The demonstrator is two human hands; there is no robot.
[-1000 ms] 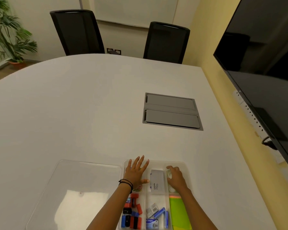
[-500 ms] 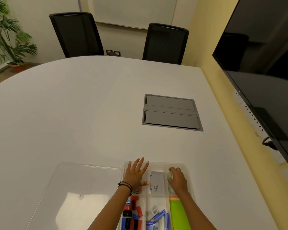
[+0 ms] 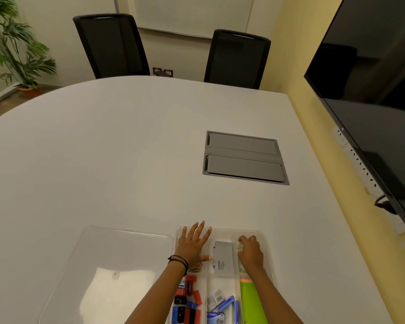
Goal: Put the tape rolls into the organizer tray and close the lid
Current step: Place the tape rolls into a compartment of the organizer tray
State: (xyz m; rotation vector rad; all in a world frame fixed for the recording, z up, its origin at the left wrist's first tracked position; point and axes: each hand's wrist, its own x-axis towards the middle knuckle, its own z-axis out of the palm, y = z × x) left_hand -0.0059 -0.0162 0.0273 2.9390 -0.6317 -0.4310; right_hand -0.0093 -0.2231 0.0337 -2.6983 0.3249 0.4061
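A: Your right hand (image 3: 250,252) curls over a clear tape roll (image 3: 240,247) in the far-right compartment of the translucent plastic organizer tray (image 3: 265,239); the roll's mostly hidden, axis unreadable.
B: And your left hand (image 3: 193,245)?
A: Spread flat, lower centre. The clear flat lid (image 3: 108,272) lies left on the white tabletop (image 3: 103,160).

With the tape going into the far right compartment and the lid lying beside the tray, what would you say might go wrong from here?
1. The right hand covers the tape roll, so its seating is unclear; a tilted roll might stop the lid closing.
2. The grey box lies across a divider and could hold the lid up.
3. The left hand rests flat in the organizer tray; the clear lid is easily misaligned.
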